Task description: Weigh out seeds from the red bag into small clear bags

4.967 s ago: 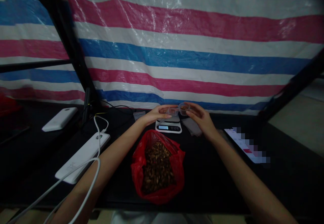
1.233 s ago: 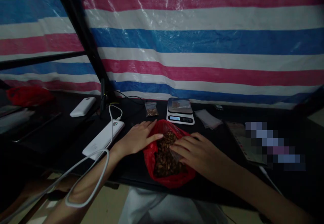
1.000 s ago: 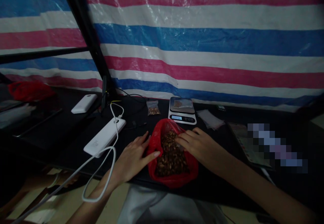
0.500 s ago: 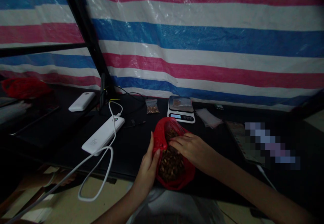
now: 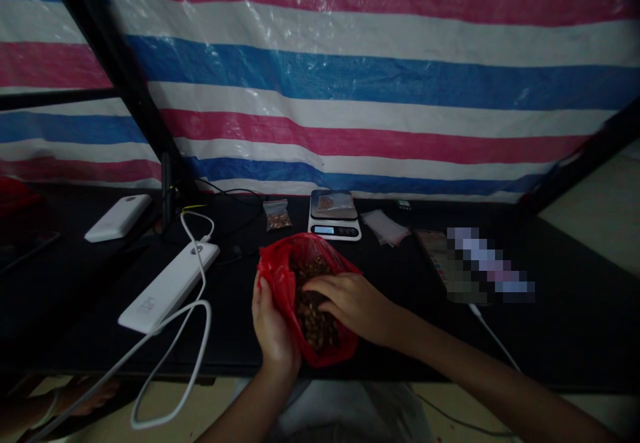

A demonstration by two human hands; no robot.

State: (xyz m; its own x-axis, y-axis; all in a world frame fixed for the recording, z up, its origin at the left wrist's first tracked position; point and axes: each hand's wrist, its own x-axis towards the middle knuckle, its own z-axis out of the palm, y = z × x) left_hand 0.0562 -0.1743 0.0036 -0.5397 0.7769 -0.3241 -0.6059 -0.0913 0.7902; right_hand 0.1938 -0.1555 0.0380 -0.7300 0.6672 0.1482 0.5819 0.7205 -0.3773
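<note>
A red plastic bag [image 5: 277, 266] stands with its mouth wide, holding many small brown pieces [image 5: 317, 326] that look like seeds or nuts. My left hand [image 5: 273, 329] grips the bag's left side, thumb at the rim and fingers partly hidden. Inside the mouth, my right hand [image 5: 357, 303] reaches over the brown pieces from the right, thumb and fingers apart. Nothing shows between those fingertips. Just behind the bag is a small white digital scale [image 5: 335, 231] with its display lit. On its plate lies a clear bag [image 5: 334, 201] with a few brown pieces.
A filled zip bag [image 5: 277, 216] lies left of the scale, flat clear bags [image 5: 385, 227] right of it. Two white power banks [image 5: 167, 289] and a looped white cable [image 5: 207, 336] occupy the left. A phone-like device [image 5: 435, 256] lies right. Another person's hand [image 5: 93, 395] shows lower left.
The view has swung right, so things appear farther left. My right thumb and fingers have spread apart over the brown pieces. My left hand still holds the bag, whose mouth looks wider.
</note>
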